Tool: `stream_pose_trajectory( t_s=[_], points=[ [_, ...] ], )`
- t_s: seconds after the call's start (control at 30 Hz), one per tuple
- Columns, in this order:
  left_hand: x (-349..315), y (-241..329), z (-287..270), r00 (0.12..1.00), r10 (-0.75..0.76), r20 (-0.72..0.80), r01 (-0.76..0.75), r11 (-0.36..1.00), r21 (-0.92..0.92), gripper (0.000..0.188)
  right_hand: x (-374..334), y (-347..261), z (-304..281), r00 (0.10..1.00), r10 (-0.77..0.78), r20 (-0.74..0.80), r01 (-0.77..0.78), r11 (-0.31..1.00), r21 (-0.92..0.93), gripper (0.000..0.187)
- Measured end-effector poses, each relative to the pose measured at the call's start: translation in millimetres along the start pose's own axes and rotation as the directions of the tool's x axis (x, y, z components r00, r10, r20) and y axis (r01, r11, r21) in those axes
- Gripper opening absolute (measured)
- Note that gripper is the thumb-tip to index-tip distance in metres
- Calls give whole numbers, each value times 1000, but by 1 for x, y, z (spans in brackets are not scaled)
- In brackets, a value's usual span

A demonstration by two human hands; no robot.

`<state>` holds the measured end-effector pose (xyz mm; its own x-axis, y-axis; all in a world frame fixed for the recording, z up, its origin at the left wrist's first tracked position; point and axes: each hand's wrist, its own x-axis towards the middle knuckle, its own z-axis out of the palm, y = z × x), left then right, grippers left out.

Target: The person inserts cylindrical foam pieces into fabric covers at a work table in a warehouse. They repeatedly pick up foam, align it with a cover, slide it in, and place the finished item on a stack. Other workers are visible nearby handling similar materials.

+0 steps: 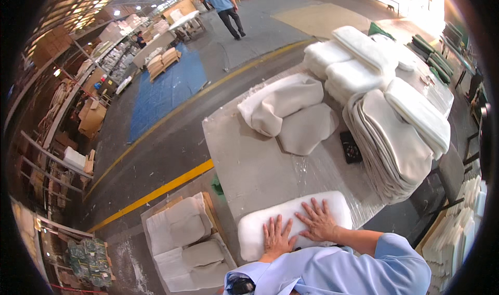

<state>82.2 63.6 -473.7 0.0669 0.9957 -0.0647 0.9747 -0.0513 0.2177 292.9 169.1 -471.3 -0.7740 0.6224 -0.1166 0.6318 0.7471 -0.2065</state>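
A white padded cushion (288, 209) with rounded corners lies at the near edge of the work table (260, 173). My left hand (277, 236) rests flat on its middle, fingers spread. Right beside it, my right hand (316, 221) presses on the same cushion with its fingers spread too; the thumbs come close together. Farther up the table lie a crumpled beige fabric cover (280, 100) and a flatter beige piece (307, 129). A thick stack of beige covers (387, 144) is at the right, with a small black patterned item (351, 147) next to it.
White cushions (358, 61) are piled at the table's far side. Foam pieces (179, 225) lie on a low board at the left. More white slabs (455, 232) stand at the lower right, near a chair (447, 178). A person (222, 7) walks in the distance.
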Motion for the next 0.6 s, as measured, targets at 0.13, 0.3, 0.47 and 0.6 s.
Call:
stream_pose_trajectory(
  t_s=[0.13, 0.3, 0.47, 0.6],
  points=[
    [-4, 2, -4, 999, 10, 38, -11, 999, 31, 73, 0, -1, 3, 1000, -5, -1, 5, 1000, -3, 86],
    [-1, -3, -8, 998, 47, -37, -49, 997, -59, 71, 8, 2, -10, 997, 21, 68, -26, 997, 74, 87],
    [-19, -24, -19, 972, -111, -209, 44, 953, -299, 72, 5, 36, -42, 920, 356, -167, -252, 860, 443, 78],
    [-48, -53, -41, 789, -488, -374, 365, 861, -355, 77, -18, 97, -42, 656, 713, -247, -430, 623, 654, 76]
  ],
)
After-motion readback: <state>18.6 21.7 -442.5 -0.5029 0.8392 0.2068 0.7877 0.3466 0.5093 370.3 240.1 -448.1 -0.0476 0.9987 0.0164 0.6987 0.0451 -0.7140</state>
